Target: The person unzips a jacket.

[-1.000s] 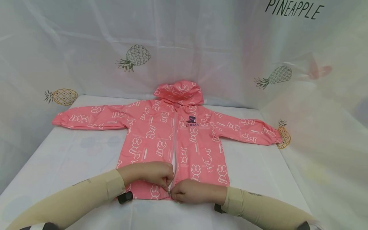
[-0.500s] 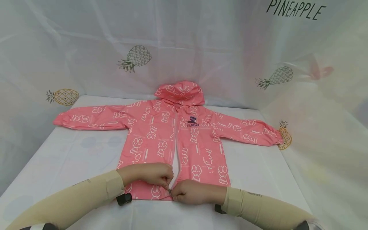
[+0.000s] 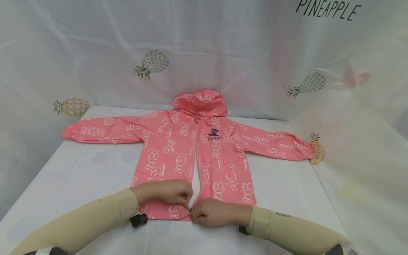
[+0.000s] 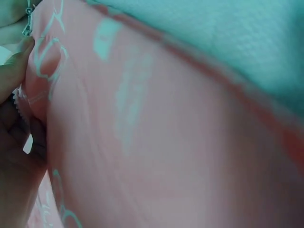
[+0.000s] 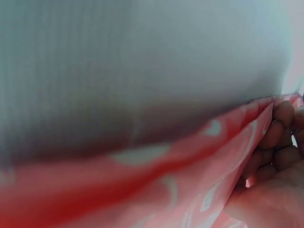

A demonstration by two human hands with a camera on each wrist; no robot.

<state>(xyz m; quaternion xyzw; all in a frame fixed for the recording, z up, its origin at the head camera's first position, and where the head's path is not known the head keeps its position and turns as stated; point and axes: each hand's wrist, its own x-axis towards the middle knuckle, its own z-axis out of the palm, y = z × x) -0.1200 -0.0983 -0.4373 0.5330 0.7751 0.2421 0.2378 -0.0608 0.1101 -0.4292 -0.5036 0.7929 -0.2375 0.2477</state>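
A pink hooded jacket (image 3: 223, 170) with white bear outlines lies spread, front up, its hood at the far end. Its two front edges stand apart below the collar and come together at the hem. There a small metal zipper slider (image 3: 190, 210) sits between my hands; the left wrist view also shows the slider (image 4: 28, 21). My left hand (image 3: 173, 191) pinches the left front edge just above the hem, beside the zipper teeth (image 4: 19, 102). My right hand (image 3: 211, 212), fingers curled, grips the right front edge at the bottom corner. Its fingertips (image 5: 273, 135) are partly behind the cloth.
The jacket rests on a white-covered table (image 3: 95, 170). One sleeve (image 3: 102, 130) stretches left, the other sleeve (image 3: 277, 144) right to the table's edge. A pale curtain (image 3: 223, 53) printed with pineapples hangs behind and at the sides.
The gap between the jacket's front edges has widened above my hands, the right edge bowing outward. Both hands keep nearly the same place at the hem.
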